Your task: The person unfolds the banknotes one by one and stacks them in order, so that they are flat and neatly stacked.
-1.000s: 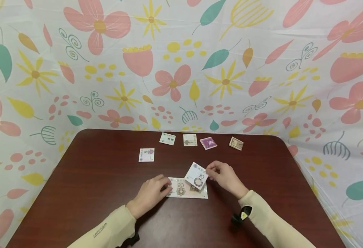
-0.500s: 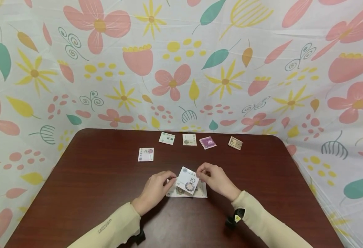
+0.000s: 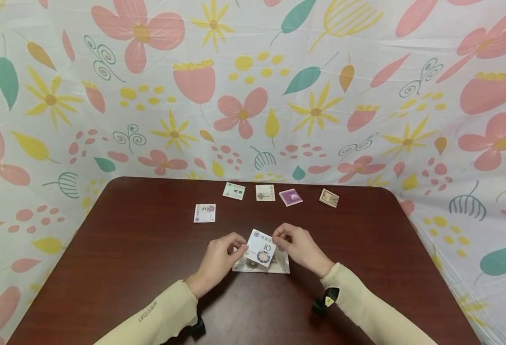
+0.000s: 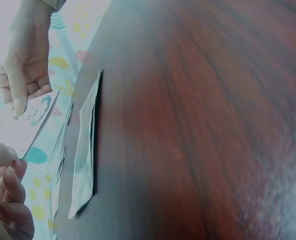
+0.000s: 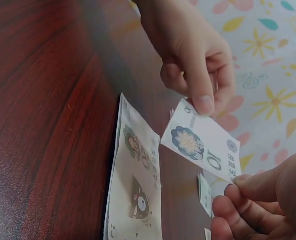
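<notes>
A squarish play banknote marked 10 (image 3: 259, 249) is held up between both hands, tilted, in the head view. My left hand (image 3: 220, 258) pinches its left corner between thumb and fingers. At the upper right corner, my right hand (image 3: 301, 247) pinches it too. Below lies a longer play banknote (image 3: 282, 266) marked 20, partly covered by the raised note in the head view. The right wrist view shows the 10 note (image 5: 200, 142) off the table, with the longer note (image 5: 133, 175) beside it, its edge looking layered.
A note marked 5 (image 3: 205, 213) lies left of centre on the dark wooden table (image 3: 140, 268). Along the back edge are a green note (image 3: 234, 190), a note marked 1 (image 3: 265, 193), a purple note (image 3: 290, 197) and a brown note (image 3: 329, 198). A flowered cloth (image 3: 240, 115) hangs behind.
My right hand has brought the 10 note leftward over the longer note. My left hand has left the longer note's left end and now pinches the 10 note's corner.
</notes>
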The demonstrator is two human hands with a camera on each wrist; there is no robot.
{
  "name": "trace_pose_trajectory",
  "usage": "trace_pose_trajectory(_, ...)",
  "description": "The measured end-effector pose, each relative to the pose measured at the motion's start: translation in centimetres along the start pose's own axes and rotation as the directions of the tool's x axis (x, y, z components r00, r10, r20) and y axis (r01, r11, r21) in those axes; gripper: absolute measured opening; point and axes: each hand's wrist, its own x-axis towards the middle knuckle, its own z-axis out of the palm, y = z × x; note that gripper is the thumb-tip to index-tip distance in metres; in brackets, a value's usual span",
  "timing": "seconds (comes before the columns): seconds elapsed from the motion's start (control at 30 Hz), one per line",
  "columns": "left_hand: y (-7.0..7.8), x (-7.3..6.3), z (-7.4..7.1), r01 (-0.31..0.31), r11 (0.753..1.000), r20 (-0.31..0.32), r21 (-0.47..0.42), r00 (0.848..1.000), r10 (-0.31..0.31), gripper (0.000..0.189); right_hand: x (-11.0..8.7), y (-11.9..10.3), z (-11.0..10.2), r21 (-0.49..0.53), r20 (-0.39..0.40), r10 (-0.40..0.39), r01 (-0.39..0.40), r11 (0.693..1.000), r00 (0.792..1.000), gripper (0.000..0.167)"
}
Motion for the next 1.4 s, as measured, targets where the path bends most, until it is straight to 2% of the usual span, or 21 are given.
trace_pose_trajectory(0.17, 0.1, 0.2, 0.2, 0.051, 0.996, -0.001, -0.073, 0.999, -0.051, 0.013, 0.2, -0.1, 0.1, -0.016, -0.015, -0.002, 0.002, 1.000, 1.000, 0.004)
trace_pose_trajectory(0.3, 0.1, 0.2, 0.4, 0.061, 0.994, 0.003, -0.091, 0.998, -0.061, 0.012, 0.2, -0.3, 0.2, -0.025, -0.029, -0.019, 0.018, 1.000, 0.999, 0.005)
trace_pose_trajectory(0.47, 0.2, 0.1, 0.4, 0.027, 0.997, -0.003, -0.070, 1.000, -0.028, 0.010, 0.2, -0.4, 0.3, -0.007, -0.037, -0.026, 0.026, 1.000, 0.999, 0.004)
trace_pose_trajectory(0.63, 0.3, 0.0, 0.3, -0.010, 0.999, -0.045, -0.046, 0.999, 0.008, 0.004, 0.2, -0.5, 0.4, 0.019, -0.039, -0.027, 0.028, 0.999, 0.999, 0.005)
trace_pose_trajectory(0.73, 0.4, 0.1, 0.3, -0.008, 0.999, -0.076, -0.041, 0.997, 0.005, 0.005, 0.3, -0.6, 0.4, 0.029, -0.043, -0.028, 0.030, 0.999, 0.999, 0.005)
trace_pose_trajectory(0.9, 0.6, 0.1, 0.2, 0.029, 0.999, -0.098, -0.026, 0.995, -0.031, 0.022, 0.4, -0.9, 0.5, 0.023, -0.058, -0.018, 0.019, 1.000, 0.998, 0.004)
trace_pose_trajectory(0.97, 0.6, 0.0, 0.2, 0.034, 0.999, -0.105, -0.011, 0.994, -0.035, 0.019, 0.5, -1.0, 0.6, 0.016, -0.069, -0.015, 0.016, 1.000, 0.998, 0.005)
trace_pose_trajectory(1.07, 0.5, -0.1, 0.2, 0.013, 1.000, -0.124, 0.026, 0.992, -0.010, 0.007, 0.6, -1.1, 0.7, 0.012, -0.080, -0.015, 0.016, 1.000, 0.997, 0.008)
trace_pose_trajectory(1.2, 0.4, -0.2, 0.1, -0.010, 0.997, -0.131, 0.074, 0.991, 0.019, 0.008, 0.6, -1.2, 0.6, 0.023, -0.083, -0.022, 0.024, 0.999, 0.996, 0.010)
trace_pose_trajectory(1.4, 0.3, -0.3, 0.0, -0.021, 0.995, -0.155, 0.093, 0.987, 0.036, 0.006, 0.5, -1.1, 0.7, 0.032, -0.086, -0.024, 0.027, 0.999, 0.996, 0.005)
